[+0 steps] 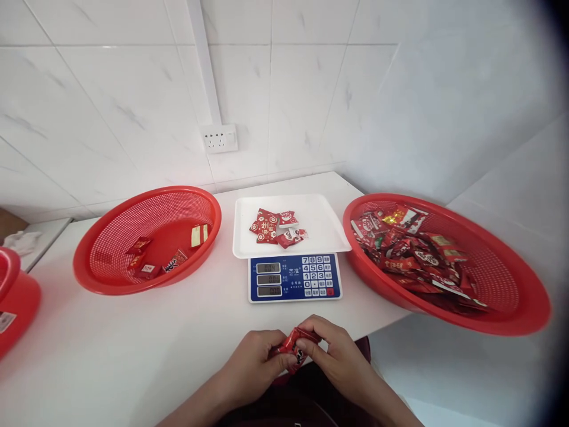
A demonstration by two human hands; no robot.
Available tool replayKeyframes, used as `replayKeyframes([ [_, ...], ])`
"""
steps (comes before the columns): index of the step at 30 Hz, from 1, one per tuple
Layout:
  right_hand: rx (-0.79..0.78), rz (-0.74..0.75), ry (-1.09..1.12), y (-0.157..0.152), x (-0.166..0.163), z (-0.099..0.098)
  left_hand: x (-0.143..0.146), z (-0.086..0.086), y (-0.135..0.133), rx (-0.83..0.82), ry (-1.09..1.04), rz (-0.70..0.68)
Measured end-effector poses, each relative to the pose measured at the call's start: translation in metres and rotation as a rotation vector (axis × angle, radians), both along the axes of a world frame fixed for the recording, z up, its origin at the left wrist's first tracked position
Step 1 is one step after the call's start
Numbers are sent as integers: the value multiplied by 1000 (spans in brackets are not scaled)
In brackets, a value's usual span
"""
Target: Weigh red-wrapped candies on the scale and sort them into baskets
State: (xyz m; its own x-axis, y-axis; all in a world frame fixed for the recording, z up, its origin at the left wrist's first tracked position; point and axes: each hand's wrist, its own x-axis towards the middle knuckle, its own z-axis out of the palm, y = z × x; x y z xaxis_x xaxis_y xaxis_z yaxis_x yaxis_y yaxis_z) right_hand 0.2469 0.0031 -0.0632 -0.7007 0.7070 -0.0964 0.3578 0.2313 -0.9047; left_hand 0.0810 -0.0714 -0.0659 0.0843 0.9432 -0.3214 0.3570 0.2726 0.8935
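Observation:
Close to my body, at the table's front edge, both hands hold one red snack packet (297,351) with black and white print. My left hand (258,363) pinches its left side between thumb and fingers. On the other side, my right hand (334,354) grips the packet's right end, thumb on the front. Just beyond is a digital scale (294,279) with a blue keypad panel and displays whose digits are faint. Several red and white packets (268,226) lie on the scale's white tray (246,243).
At right, a red perforated basket (531,305) holds a heap of mostly red packets (413,255). Another red basket (95,283), at left, holds several packets. Part of a red container (22,314) shows at the far left. A wall socket (220,139) sits behind the white table (178,332).

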Motion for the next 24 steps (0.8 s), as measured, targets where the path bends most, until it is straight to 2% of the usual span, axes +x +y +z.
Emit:
replayKeyframes([
  [5,13,-115,35,0,-5,-2,1,1,1,-21,-182,50],
  [8,-41,-132,71,0,-4,2,0,4,3,37,-176,56],
  [11,-56,-95,91,0,-1,10,0,7,6,83,-104,22],
  [13,-11,-91,86,4,3,17,1,7,8,76,-125,-28],
  [15,47,-150,88,12,12,27,2,4,8,58,-190,-67],
  [18,168,-362,97,39,40,48,2,-2,6,43,-260,-9],
  [21,390,-587,-52,80,83,67,-3,-9,3,28,-253,122],
  [22,423,-616,-144,96,98,72,-5,-10,3,22,-247,154],
  [24,437,-535,-336,130,125,75,-10,-11,3,10,-254,199],
])
